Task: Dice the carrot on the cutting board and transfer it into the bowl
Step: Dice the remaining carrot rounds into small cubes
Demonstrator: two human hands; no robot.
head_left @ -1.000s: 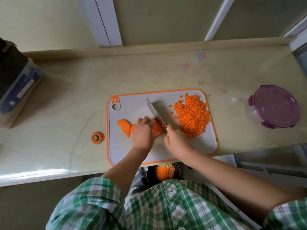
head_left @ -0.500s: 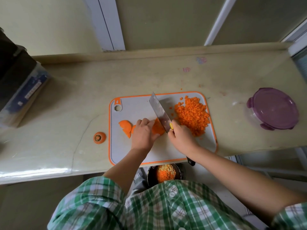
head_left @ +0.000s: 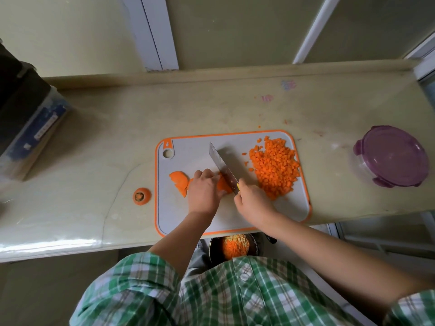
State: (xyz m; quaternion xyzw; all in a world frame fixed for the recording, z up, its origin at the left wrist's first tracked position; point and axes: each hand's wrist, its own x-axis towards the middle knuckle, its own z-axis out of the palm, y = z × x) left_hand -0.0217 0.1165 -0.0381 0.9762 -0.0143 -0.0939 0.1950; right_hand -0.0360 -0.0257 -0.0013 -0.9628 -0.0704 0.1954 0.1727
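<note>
Our left hand (head_left: 203,192) curls over the carrot slices (head_left: 223,184) mid cutting board (head_left: 179,217), right beside the knife (head_left: 221,167) our right hand (head_left: 253,201) grips — one slice slips and we could nick a finger.

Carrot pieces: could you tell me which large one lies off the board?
The round carrot end on the counter, left of the board; slices and dice lie on it.
</note>
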